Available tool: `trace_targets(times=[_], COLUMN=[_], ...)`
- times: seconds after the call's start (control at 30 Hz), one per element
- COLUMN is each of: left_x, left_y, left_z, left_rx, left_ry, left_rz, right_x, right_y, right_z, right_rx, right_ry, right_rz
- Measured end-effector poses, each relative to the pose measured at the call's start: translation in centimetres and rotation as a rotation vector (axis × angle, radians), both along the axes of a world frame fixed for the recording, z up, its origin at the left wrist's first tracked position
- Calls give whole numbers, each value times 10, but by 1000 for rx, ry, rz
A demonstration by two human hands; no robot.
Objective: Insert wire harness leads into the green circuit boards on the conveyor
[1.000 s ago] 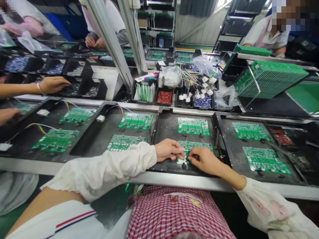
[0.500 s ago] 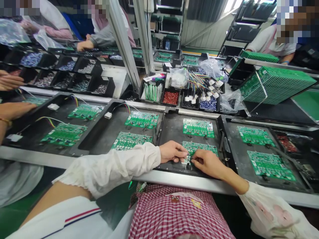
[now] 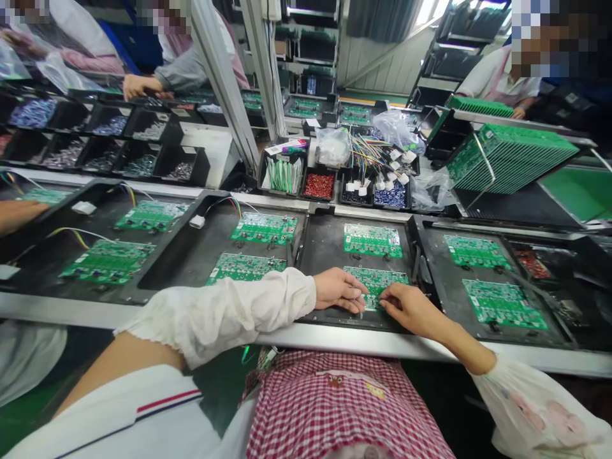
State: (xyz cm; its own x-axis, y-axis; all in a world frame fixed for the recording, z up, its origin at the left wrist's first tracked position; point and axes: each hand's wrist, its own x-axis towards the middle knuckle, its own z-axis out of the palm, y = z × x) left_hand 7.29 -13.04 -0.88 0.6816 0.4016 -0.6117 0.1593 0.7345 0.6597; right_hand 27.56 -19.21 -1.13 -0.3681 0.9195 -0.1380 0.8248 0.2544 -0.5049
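Both hands are over the near green circuit board in the tray before me. My left hand reaches across the board's left part, fingers bent and close together; anything between them is too small to make out. At the board's lower right part, my right hand has thumb and forefinger pinched together. What that pinch holds, if anything, is hidden. A second green circuit board lies behind, untouched, in the same tray.
Neighbouring trays hold more circuit boards, some with wired white connectors. Beyond the rail stand bins of red components, blue components and wire harnesses. A rack of green boards stands right. Co-workers sit opposite and at left.
My view has shifted a little, so the trays and bins sit further left. The left hand's fingers have spread slightly and lie further over the board. My right hand stays pinched at the board.
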Motion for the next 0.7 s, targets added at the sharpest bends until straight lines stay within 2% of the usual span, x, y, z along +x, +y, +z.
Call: trace_targets(times=[0.23, 0.33, 0.43, 0.57, 0.7], left_x=[4, 6, 11, 21, 26], left_y=[2, 4, 4, 1, 0], left_z=[-4, -5, -4, -2, 2], left_rx=[105, 56, 24, -2, -32], left_ry=[-4, -4, 8, -5, 5], left_rz=[6, 4, -28, -95, -63], right_x=[-3, -3, -4, -3, 13], right_y=[1, 0, -1, -1, -4], right_z=[-5, -4, 4, 18, 19], right_rx=[11, 18, 36, 169, 214], right_ry=[-38, -50, 14, 107, -102], right_rz=[17, 20, 8, 14, 24])
